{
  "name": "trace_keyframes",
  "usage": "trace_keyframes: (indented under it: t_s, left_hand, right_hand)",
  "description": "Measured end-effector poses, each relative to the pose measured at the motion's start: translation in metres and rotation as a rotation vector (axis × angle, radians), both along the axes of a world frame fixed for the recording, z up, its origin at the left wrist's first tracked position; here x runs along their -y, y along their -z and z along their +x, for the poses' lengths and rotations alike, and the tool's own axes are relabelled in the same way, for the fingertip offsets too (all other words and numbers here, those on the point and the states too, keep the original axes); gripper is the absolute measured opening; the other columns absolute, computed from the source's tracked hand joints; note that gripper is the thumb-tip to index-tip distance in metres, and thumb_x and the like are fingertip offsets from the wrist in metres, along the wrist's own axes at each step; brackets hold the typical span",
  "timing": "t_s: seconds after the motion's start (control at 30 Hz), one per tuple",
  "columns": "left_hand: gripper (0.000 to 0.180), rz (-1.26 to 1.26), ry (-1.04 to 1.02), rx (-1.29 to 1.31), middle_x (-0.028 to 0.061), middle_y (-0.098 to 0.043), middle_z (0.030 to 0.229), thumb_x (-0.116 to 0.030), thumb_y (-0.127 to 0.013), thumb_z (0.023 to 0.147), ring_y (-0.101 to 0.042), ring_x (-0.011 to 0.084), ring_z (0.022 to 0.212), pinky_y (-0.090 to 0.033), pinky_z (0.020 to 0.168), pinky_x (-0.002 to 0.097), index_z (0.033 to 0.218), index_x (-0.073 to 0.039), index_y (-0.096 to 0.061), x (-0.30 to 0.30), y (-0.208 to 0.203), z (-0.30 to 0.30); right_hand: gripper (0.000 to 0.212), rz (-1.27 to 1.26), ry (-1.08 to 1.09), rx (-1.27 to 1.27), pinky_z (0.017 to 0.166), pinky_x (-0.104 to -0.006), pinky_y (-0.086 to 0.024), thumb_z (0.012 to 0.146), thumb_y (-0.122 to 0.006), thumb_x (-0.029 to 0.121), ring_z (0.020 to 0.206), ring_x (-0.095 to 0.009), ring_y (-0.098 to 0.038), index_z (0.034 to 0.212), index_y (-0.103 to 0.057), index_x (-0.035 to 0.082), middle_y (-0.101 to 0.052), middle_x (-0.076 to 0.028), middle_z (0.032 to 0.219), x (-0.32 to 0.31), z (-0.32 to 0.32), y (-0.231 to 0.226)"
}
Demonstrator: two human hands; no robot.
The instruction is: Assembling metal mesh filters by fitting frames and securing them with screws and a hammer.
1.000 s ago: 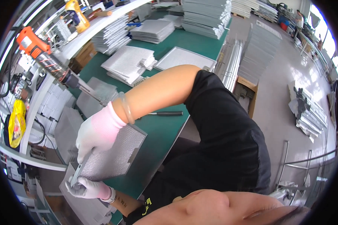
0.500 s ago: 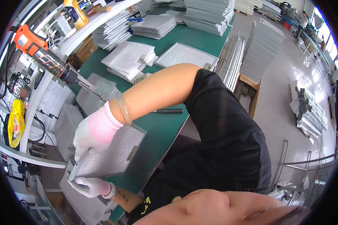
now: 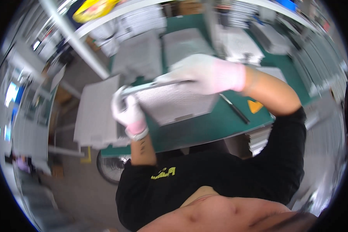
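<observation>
Both hands wear white gloves with pink cuffs and hold a silver mesh panel [image 3: 174, 102] with a thin metal frame, tilted above the green table. My left hand [image 3: 129, 110] is closed round the left end of its far frame edge. Farther along that edge, my right hand [image 3: 199, 75] grips the frame from above, its fingers smeared by motion. A small notched or dark patch shows on the panel's near edge. To the right of the panel lies a tool with a black handle [image 3: 241, 115] and a thin metal shaft.
The green table [image 3: 174, 135] carries a stack of grey panels [image 3: 96, 112] at left and mesh panels [image 3: 187, 46] at the back. An orange-yellow piece [image 3: 254, 106] lies at right. A white shelf post [image 3: 73, 38] stands at far left. Below is a wheel [image 3: 110, 168].
The view has swung round, so the hanging power drill is out of sight and the left panel stack shows more. Both hands still grip the mesh panel.
</observation>
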State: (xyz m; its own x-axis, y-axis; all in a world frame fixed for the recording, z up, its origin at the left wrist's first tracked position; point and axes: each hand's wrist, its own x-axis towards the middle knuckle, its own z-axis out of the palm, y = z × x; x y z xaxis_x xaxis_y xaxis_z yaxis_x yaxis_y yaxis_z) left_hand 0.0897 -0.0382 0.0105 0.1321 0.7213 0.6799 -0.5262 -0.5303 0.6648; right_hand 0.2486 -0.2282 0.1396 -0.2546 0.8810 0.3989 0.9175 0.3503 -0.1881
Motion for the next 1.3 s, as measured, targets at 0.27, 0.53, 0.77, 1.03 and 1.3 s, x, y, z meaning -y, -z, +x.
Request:
trace_keyframes:
  t_s: [0.27,0.53,0.77,1.03,1.3]
  left_hand:
    - [0.039,0.358,0.115,0.072,0.0067,-0.058,0.113,0.005,-0.064,0.087,-0.056,0.0092,0.090,-0.047,0.078,0.0237,0.124,-0.002,-0.053,-0.020,0.016,-0.006]
    - [0.034,0.364,0.081,0.003,0.0059,-0.061,0.099,0.006,-0.058,0.089,-0.056,0.0097,0.082,-0.048,0.076,0.0258,0.122,0.000,-0.055,-0.010,0.018,-0.001]
    - [0.032,0.249,0.144,0.049,0.0057,-0.059,0.090,0.008,-0.057,0.090,-0.055,0.0092,0.076,-0.046,0.069,0.0236,0.122,0.002,-0.054,0.004,0.016,-0.007]
    - [0.032,0.339,0.065,0.069,0.0074,-0.061,0.100,0.008,-0.056,0.090,-0.055,0.0090,0.078,-0.047,0.072,0.0235,0.121,0.001,-0.054,0.000,0.027,-0.007]
    - [0.050,0.507,-0.003,-0.059,0.0118,-0.059,0.101,0.010,-0.050,0.089,-0.055,0.0162,0.081,-0.047,0.077,0.0302,0.136,-0.002,-0.039,0.004,0.018,-0.009]
  right_hand:
    - [0.048,-0.001,-0.054,0.078,0.079,-0.0451,-0.049,0.081,-0.062,0.005,0.085,-0.035,-0.061,0.129,-0.060,0.006,-0.061,-0.015,0.087,-0.009,-0.013,-0.015]
    - [0.044,0.186,0.066,0.247,0.072,-0.0428,-0.046,0.078,-0.065,0.006,0.077,-0.033,-0.058,0.122,-0.063,0.005,-0.058,-0.013,0.080,0.000,-0.015,-0.006]
    - [0.039,0.194,0.042,0.158,0.068,-0.0429,-0.045,0.077,-0.066,0.002,0.073,-0.034,-0.057,0.116,-0.064,0.002,-0.054,-0.014,0.073,0.000,-0.016,-0.005]
    - [0.039,0.156,0.022,0.154,0.068,-0.0436,-0.046,0.077,-0.066,0.000,0.072,-0.035,-0.057,0.116,-0.063,0.002,-0.057,-0.015,0.074,0.004,-0.019,-0.006]
    - [0.040,0.193,-0.003,0.198,0.068,-0.0430,-0.046,0.076,-0.065,-0.002,0.072,-0.033,-0.058,0.117,-0.063,0.002,-0.058,-0.013,0.075,0.002,-0.023,-0.005]
